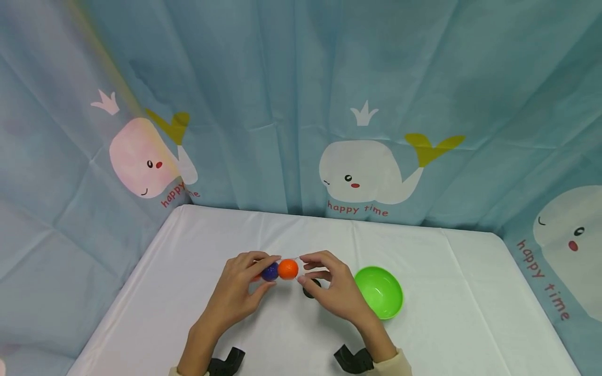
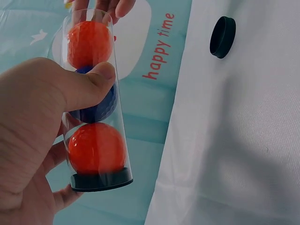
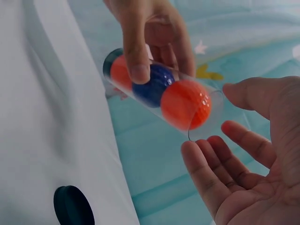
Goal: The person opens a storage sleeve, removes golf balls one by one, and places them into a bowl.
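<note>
A clear tube (image 3: 215, 108) holds a row of dimpled golf balls: an orange ball (image 2: 96, 150), a blue ball (image 2: 105, 107) and another orange ball (image 2: 89, 44). My left hand (image 1: 239, 288) grips the tube around its middle, thumb across the blue ball. A black cap (image 2: 103, 180) closes one end; the other end is uncovered. At that end, my right hand (image 1: 336, 290) has its fingers spread, with the thumb and fingertips close to the rim. Whether they touch it I cannot tell. A loose black cap (image 2: 222, 37) lies on the table, partly hidden by the right hand in the head view.
A green bowl (image 1: 380, 291) stands on the white-covered table (image 1: 447, 313), just right of my right hand and wrist. Behind and beside the table hangs a blue curtain (image 1: 263, 156) with whale prints. Black mounts (image 1: 354, 360) sit at both wrists.
</note>
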Demonstrator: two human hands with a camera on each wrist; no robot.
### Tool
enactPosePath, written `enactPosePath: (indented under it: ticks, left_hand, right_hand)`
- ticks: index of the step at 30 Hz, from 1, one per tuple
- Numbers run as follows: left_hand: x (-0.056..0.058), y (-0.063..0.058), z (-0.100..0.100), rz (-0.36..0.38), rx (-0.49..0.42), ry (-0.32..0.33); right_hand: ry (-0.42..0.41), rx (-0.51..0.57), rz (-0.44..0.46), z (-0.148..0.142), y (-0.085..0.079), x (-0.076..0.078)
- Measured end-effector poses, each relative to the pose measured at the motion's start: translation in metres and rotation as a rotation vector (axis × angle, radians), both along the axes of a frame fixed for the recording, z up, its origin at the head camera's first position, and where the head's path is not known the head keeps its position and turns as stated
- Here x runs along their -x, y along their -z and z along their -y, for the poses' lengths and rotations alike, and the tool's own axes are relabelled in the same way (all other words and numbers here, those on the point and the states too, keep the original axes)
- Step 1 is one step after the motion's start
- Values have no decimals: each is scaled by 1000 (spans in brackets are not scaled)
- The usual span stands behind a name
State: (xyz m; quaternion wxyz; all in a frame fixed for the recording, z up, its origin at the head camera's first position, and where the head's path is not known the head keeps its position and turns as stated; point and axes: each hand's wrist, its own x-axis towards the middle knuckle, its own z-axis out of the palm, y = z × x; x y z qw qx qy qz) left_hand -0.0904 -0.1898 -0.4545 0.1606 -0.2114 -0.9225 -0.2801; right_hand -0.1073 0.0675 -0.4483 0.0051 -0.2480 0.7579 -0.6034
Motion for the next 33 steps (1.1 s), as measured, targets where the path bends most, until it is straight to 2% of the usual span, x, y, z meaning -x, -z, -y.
enactPosePath:
  ticks: [8, 14, 25, 33]
  left_hand:
    - [0, -2, -3, -45, 34, 4]
    - [-2, -4, -6, -77, 63, 7]
    - [-5, -5, -13, -69, 99, 15]
    - [-4, 0, -16, -44, 92, 56]
  right_hand:
    - [23, 25, -27, 5, 5, 1]
    - [31, 37, 5, 6, 4, 0]
    - [73, 55, -3, 3, 4, 0]
    - [131, 56, 126, 2, 5, -1]
